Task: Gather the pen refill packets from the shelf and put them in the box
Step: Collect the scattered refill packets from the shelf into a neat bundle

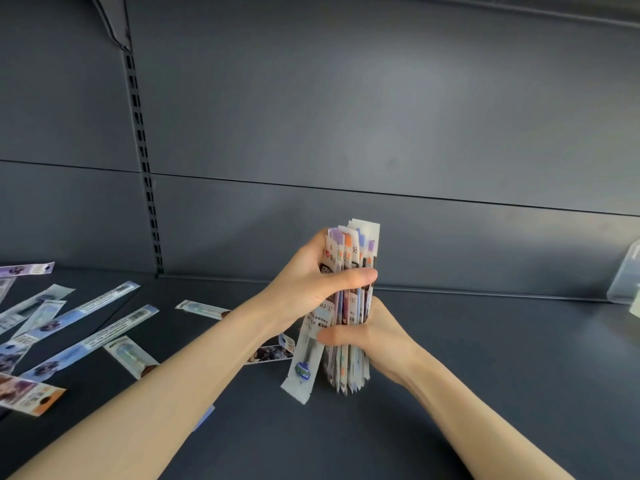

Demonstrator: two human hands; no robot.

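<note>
We see the fingers (360, 276) of the left hand (304, 289) clenched around the upper half of an upright bundle of pen refill packets (349, 306), the right hand (374, 337) clasping its lower half. One packet (303, 362) splays out at the bottom left, perhaps slipping. More loose packets (93, 337) lie scattered on the dark shelf (485, 358), well left.

Both the left hand (304, 285) and right hand (374, 337) clasp an upright bundle of packets (349, 306).
</note>
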